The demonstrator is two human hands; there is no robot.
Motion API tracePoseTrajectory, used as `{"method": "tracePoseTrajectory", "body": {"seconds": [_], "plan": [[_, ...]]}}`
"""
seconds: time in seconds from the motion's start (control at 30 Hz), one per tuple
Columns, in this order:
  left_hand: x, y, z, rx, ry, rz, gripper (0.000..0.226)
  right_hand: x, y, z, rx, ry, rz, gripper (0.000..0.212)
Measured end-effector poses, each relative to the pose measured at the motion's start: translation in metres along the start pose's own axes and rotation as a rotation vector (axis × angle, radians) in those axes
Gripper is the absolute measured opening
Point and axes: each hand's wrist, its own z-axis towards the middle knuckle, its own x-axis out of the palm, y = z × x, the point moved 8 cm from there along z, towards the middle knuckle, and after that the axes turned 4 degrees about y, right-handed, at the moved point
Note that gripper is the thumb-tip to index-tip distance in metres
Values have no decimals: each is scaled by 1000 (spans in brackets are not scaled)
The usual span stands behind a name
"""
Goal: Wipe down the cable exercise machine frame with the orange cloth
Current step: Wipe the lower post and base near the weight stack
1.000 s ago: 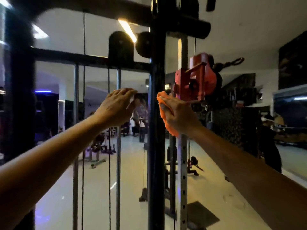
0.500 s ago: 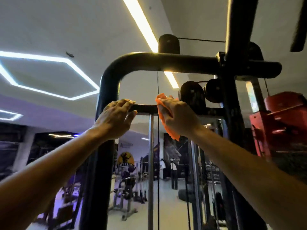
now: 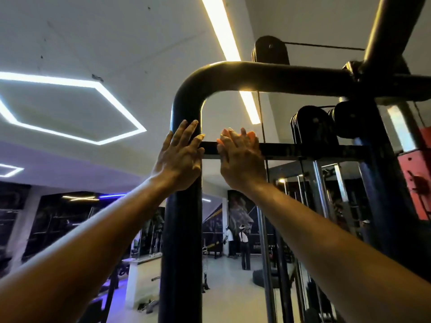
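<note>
At the centre of the frame, the right hand (image 3: 241, 159) presses the orange cloth (image 3: 250, 135) flat-fingered against the horizontal crossbar (image 3: 314, 151), whose length runs off rightward, while the open left hand (image 3: 179, 159) braces on the upright post (image 3: 184, 229) just beside it.

A second ago I was at the red pulley carriage; my head has since tipped up toward the ceiling. My left hand (image 3: 178, 159) has left the thin black crossbar (image 3: 303, 151) and now lies flat on the thick black upright frame tube (image 3: 184, 229). My right hand (image 3: 241, 159) has slid left along the crossbar, fingers (image 3: 229, 138) straightened, the orange cloth (image 3: 251, 135) mostly hidden beneath them.
</note>
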Motion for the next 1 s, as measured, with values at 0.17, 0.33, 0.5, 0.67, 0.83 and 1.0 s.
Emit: {"method": "tracePoseTrajectory", "body": {"seconds": [0.17,0.33,0.5,0.67,0.83,1.0], "plan": [[-4,-1,-3,-46,-80,-88,53,8,14,-5,-273,-93,-169,60],[-1,15,-2,-61,-81,-122,49,-2,-28,-8,26,-199,-61,45],[6,19,-5,-74,-106,-165,55,28,40,4,-123,-225,0,48],[6,21,-6,-77,-102,-194,53,6,6,-5,-237,-232,-135,39],[7,21,-6,-82,-133,-232,50,-2,-22,-7,36,-290,-39,42],[7,16,-4,-22,-97,-88,56,21,19,-3,-271,-140,-151,54]]}}
